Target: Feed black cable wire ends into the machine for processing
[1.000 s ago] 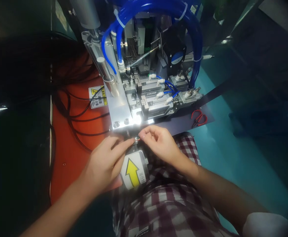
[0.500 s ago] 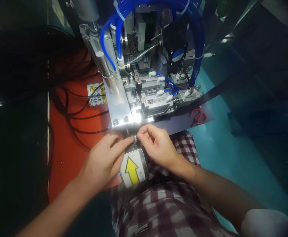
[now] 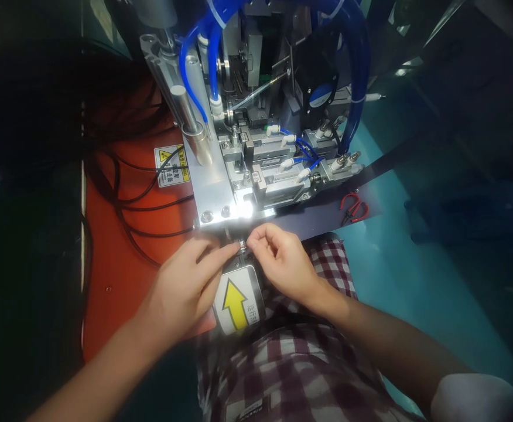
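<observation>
My left hand (image 3: 190, 272) rests at the front of the metal machine (image 3: 215, 193), its index finger stretched out to a small shiny metal piece (image 3: 242, 246) on the narrow track. Its other fingers are partly hidden behind the hand. On the other side of that piece, my right hand (image 3: 280, 255) is closed in a pinch, thumb against index finger. Whatever lies between those fingertips is too small to make out. Just below the fingertips, the track's end bears a white plate with a yellow arrow (image 3: 235, 305).
Red-handled cutters (image 3: 353, 208) lie on the dark grey base plate (image 3: 309, 221) to the right. Black cables (image 3: 151, 205) cross the orange surface (image 3: 120, 316) on the left. Blue air tubes (image 3: 357, 76) arch over the machine, and a bright lamp (image 3: 243, 210) shines just beyond my fingers.
The right fingertips have shifted very slightly to the right, away from the left index finger. My left hand stays in place; the camera view has moved a little.
</observation>
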A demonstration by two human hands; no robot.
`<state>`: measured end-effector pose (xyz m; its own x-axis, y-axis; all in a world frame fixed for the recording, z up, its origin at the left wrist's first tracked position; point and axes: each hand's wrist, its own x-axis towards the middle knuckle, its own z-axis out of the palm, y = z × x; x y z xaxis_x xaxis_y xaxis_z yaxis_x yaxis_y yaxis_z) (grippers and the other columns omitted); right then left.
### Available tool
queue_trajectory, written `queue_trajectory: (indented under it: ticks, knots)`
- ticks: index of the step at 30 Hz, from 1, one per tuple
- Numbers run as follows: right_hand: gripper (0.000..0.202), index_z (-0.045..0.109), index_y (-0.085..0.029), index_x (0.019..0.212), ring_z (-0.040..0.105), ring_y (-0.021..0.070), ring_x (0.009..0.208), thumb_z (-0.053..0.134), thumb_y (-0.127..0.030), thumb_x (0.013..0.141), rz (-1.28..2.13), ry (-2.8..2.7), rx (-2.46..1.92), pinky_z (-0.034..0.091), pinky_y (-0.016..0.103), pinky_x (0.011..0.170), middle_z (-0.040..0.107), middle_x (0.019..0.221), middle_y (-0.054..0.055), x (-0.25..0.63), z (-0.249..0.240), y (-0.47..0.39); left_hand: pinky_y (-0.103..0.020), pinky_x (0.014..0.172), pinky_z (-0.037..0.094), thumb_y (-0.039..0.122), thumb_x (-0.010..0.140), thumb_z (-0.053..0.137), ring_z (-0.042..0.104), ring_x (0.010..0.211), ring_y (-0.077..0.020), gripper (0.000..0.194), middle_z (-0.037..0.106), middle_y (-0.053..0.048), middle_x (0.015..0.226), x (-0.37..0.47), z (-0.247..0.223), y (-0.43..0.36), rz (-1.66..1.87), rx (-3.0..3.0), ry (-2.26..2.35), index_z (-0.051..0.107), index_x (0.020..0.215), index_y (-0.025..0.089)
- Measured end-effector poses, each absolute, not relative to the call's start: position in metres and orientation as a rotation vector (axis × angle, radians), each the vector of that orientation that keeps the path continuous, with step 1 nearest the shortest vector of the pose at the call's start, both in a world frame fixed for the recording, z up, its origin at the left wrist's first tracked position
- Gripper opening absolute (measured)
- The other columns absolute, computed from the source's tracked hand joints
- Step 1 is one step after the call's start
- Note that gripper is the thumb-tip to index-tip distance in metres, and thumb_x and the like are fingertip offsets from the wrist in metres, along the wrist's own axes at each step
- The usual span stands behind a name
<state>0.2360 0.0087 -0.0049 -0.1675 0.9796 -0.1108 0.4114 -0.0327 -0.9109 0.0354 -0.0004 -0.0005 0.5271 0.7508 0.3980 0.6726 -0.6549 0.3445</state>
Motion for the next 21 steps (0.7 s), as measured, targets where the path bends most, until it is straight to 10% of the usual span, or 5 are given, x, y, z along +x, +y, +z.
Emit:
queue_trajectory:
  ticks: [21]
  knots:
    - [0.009,0.062,-0.019,0.085,0.048,0.0106,0.054,0.058,-0.025,0.09,0.976,-1.765,-1.499,0.036,0.025,0.056,0.052,0.058,-0.005,0.239,-0.001,0.006,-0.024,0.067,0.051,0.008,0.093,0.05,0.06,0.079,-0.0145,0.028,0.057,-0.005,0.091,0.035,-0.002,-0.002,0.765,2.577,1.236,0.066,0.116,0.014]
